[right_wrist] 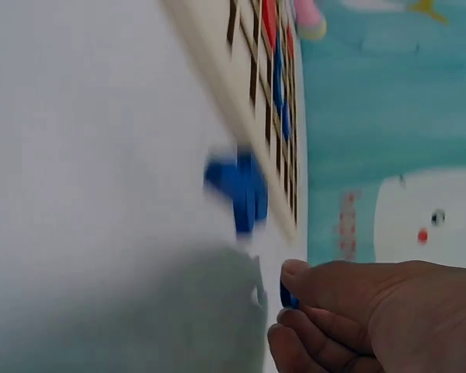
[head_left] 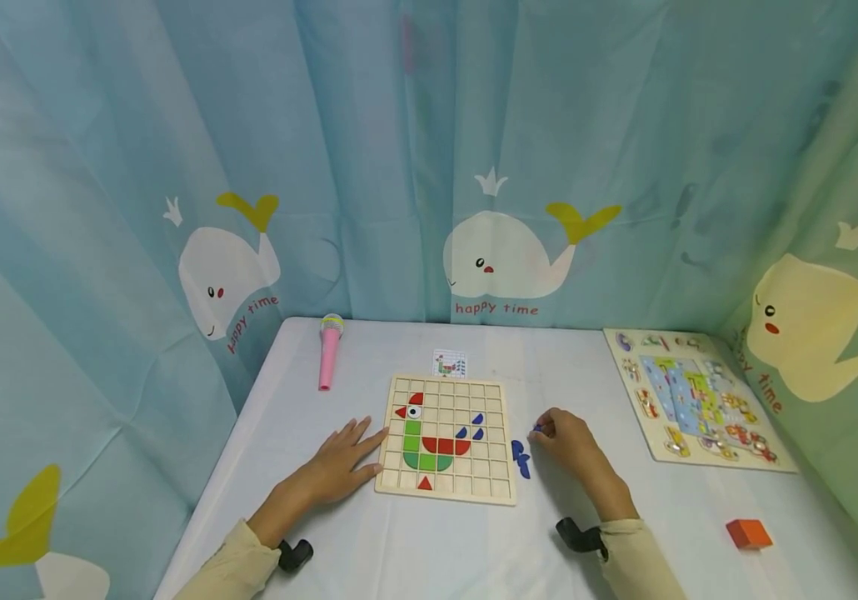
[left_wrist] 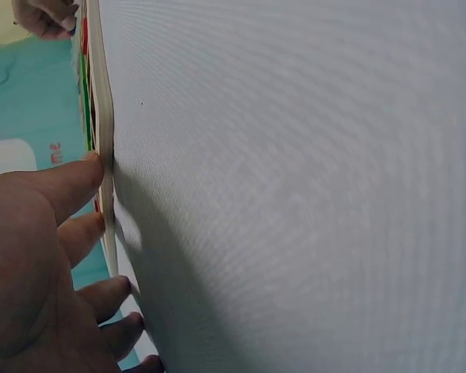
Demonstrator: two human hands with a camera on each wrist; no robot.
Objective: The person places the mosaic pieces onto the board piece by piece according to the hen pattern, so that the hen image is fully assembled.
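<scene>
Pinching a small blue piece (head_left: 536, 429) in its curled fingertips just right of the wooden grid board (head_left: 446, 492), the right hand (head_left: 570, 442) hovers near loose blue pieces (head_left: 521, 458) while the flat, spread left hand (head_left: 339, 462) touches the board's left edge

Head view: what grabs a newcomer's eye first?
The wooden grid board at table centre, with a half-built bird in red, green and blue pieces. The left hand lies flat against its left edge; the right hand pinches a small blue piece just right of it, above the loose blue pieces.
</scene>
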